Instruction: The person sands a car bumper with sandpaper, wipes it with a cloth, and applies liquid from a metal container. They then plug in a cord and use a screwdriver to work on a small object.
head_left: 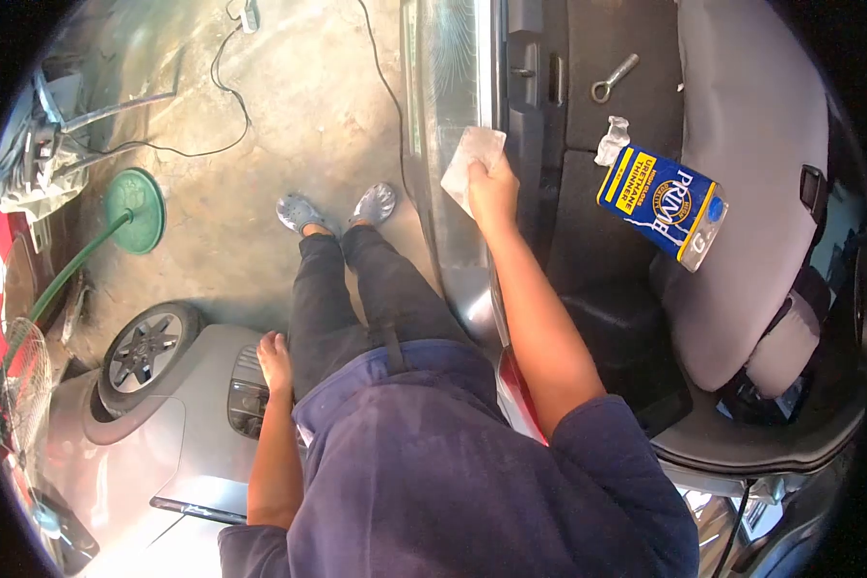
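Our right hand [492, 191] grips a whitish, flat, roughly rectangular pad [470, 154], thumb laid across its near face and the other fingers hidden behind it. The pad sits over the long, shiny edge panel [460, 252] of the open vehicle; we cannot tell whether it touches the surface. Our left hand [275, 361] is lowered, fingers loosely extended and unclenched, near the dark, slatted panel [249, 393] on a silver car body [207, 376]; we cannot make out any contact between them. To the right of the pad, on the dark interior lining [597, 226], lies a blue-and-yellow rectangular metal can [657, 200] lettered "PRIME" and "URETHANE THINNER", with a crumpled, whitish translucent scrap [613, 142] at its upper-left corner. Above these we see a metal eye-ended bolt [615, 79], near the grey seat back [756, 193]. Our grey clogs [374, 204] stand on the stained concrete floor [260, 135].
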Tool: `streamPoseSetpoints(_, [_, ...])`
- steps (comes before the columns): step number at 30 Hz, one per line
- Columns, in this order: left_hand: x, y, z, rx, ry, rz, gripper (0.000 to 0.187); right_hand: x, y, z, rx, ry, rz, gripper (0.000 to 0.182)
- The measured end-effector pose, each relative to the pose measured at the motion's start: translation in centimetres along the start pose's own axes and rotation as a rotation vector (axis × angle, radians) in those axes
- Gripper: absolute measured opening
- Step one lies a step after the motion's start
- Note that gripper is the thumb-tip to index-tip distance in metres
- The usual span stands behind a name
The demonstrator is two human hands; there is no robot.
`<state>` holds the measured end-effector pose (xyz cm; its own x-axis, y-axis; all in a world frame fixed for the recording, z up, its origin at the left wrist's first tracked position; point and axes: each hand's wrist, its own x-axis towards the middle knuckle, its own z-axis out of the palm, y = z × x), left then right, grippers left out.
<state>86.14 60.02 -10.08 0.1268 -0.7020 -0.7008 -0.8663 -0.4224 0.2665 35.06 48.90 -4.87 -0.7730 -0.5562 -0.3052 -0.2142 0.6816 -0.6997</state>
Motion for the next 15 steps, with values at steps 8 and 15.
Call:
streamPoseSetpoints(8, [-1.3, -0.6, -0.5, 0.034, -0.011, -0.026, 0.035, 2.6, -2.3, 1.3, -0.155, -0.052, 0.004, 0.038])
streamPoseSetpoints(15, [-1.5, -1.3, -0.2, 0.044, -0.009, -0.075, 0.038, 4.5, -3.9, 1.6, -0.152, -0.05, -0.033, 0.041])
